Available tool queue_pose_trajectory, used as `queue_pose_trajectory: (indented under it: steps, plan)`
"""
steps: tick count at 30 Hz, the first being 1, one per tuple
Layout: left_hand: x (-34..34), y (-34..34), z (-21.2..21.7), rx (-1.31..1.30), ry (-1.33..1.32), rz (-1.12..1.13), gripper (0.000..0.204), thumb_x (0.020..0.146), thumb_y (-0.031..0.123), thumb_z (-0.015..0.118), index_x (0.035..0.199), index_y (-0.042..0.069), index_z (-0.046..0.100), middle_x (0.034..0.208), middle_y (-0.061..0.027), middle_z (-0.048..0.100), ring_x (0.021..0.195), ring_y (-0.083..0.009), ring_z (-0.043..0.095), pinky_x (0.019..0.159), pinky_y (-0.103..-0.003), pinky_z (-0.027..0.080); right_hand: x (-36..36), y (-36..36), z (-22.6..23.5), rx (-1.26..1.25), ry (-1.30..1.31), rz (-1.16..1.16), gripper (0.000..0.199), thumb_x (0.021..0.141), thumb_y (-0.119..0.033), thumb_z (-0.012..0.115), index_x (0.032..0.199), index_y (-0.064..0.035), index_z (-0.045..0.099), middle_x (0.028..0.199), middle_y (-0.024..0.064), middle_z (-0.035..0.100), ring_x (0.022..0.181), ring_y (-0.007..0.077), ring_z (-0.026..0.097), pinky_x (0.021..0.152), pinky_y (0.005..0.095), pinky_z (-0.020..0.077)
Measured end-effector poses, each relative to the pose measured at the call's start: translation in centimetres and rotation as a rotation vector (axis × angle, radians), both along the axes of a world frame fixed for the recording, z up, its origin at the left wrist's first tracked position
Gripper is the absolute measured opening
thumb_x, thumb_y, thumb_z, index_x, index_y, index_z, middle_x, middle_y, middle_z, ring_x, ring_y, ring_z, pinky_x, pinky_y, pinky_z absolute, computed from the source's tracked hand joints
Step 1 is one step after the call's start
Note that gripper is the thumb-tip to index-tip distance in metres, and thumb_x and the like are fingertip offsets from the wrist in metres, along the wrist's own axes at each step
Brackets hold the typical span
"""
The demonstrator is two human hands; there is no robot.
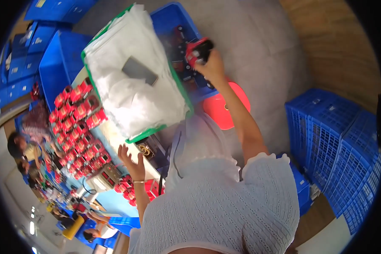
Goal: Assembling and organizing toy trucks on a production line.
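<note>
My right hand (pixel 213 67) is closed around a red and black toy vehicle (pixel 193 52), held over a blue bin (pixel 167 19). Dark parts with small wheels (pixel 182 42) lie inside that bin; motion blurs some of them. My left hand (pixel 133 164) has its fingers apart and holds nothing, beside the table edge. Between the hands and farther off stands a green crate (pixel 146 134) lined with white plastic sheeting (pixel 122 99). A dark flat rectangle like a phone (pixel 139 70) rests on the sheeting.
Rows of red toy vehicles (pixel 76 131) cover the table at left, near a small device with a display (pixel 108 175). A red round stool (pixel 218 111) stands below my right forearm. Blue slatted crates (pixel 326 135) are stacked at right. Other people (pixel 34 148) sit at far left.
</note>
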State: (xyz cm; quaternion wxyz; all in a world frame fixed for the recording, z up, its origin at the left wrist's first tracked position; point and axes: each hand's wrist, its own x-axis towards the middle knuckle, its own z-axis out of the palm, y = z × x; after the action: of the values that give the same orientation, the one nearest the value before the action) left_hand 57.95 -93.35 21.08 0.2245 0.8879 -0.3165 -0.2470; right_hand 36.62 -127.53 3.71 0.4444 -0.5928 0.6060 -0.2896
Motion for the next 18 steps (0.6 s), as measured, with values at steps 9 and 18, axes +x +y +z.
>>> queue_pose_trajectory:
  steps: [9,18]
  plan:
    - [4.8,-10.4,-5.6,0.202,-0.097,-0.008,0.054,0.082,0.015,0.056,0.13,0.004,0.034,0.135,-0.0112,0.031,0.119,-0.0277,0.039,0.094,-0.041,0.035,10.3,-6.0,-19.3,0.579,0.275,0.341,0.072,0.059,-0.03,0.074,0.111,0.0063,0.041,0.11,0.0264,0.052,0.096,0.0369,0.057,0.08,0.0418,0.0481]
    - [5.3,-18.4,-13.3,0.271,-0.225,-0.248,0.047,0.085,0.017,0.052,0.127,0.001,0.036,0.135,-0.0145,0.03,0.124,-0.0283,0.034,0.1,-0.042,0.031,25.4,-0.9,-36.9,0.551,-0.039,0.65,0.039,0.082,-0.021,0.049,0.113,0.0034,0.045,0.109,0.0232,0.057,0.101,0.0325,0.057,0.081,0.0426,0.0478]
